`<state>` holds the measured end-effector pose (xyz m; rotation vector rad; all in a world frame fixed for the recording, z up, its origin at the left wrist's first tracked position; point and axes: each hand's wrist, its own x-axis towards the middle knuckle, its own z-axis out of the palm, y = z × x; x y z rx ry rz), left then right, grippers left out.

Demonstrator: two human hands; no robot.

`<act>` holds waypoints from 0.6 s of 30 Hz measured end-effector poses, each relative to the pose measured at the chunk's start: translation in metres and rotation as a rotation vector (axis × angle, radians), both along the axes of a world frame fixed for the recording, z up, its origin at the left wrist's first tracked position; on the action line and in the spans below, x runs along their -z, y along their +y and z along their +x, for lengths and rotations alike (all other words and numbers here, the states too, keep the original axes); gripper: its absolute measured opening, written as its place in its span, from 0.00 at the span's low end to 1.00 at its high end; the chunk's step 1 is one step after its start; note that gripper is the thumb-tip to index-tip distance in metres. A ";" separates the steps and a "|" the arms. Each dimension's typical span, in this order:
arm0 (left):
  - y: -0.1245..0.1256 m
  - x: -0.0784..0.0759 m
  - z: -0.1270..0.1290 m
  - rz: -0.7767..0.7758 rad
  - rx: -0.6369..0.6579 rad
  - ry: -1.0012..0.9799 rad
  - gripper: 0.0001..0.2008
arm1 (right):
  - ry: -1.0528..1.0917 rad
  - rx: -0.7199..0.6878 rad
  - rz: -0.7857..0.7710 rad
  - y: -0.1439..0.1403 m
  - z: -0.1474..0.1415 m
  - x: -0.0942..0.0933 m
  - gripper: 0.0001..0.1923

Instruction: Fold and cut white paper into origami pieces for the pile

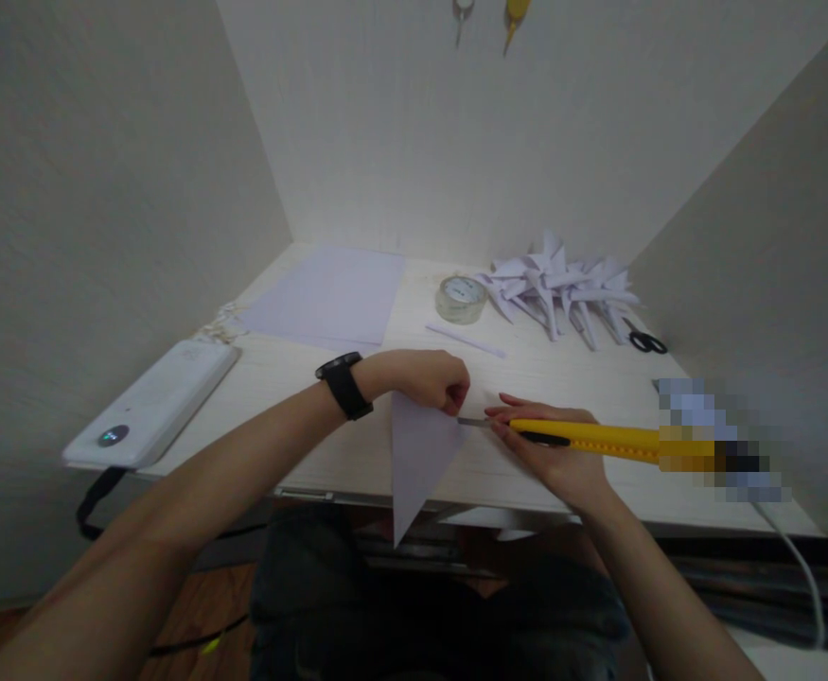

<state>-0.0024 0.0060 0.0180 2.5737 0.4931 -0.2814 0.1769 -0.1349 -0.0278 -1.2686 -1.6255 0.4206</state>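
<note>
A triangular piece of folded white paper (419, 456) lies at the table's front edge, with its lower tip hanging over. My left hand (431, 378) is curled closed on the paper's upper edge, and its fingertips are partly hidden. In my right hand (555, 454) is a yellow utility knife (598, 438) with its blade extended. The blade points left and its tip is at the paper's right corner, just beside my left fingers. Whether the blade touches the paper is too small to tell.
Behind my hands lie a thin rolled paper stick (465, 340) and a roll of clear tape (460, 299). Flat paper sheets (335, 293) lie back left, folded paper pinwheels (555, 284) back right near black scissors (647, 342). A white power bank (154, 402) sits left.
</note>
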 end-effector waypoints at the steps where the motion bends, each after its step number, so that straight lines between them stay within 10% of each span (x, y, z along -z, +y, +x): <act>1: -0.001 -0.001 0.000 0.007 0.000 0.008 0.07 | 0.001 0.000 0.004 0.000 0.000 0.000 0.03; 18: -0.004 -0.002 0.005 0.035 -0.012 0.092 0.09 | -0.045 0.045 -0.002 -0.004 -0.005 0.000 0.03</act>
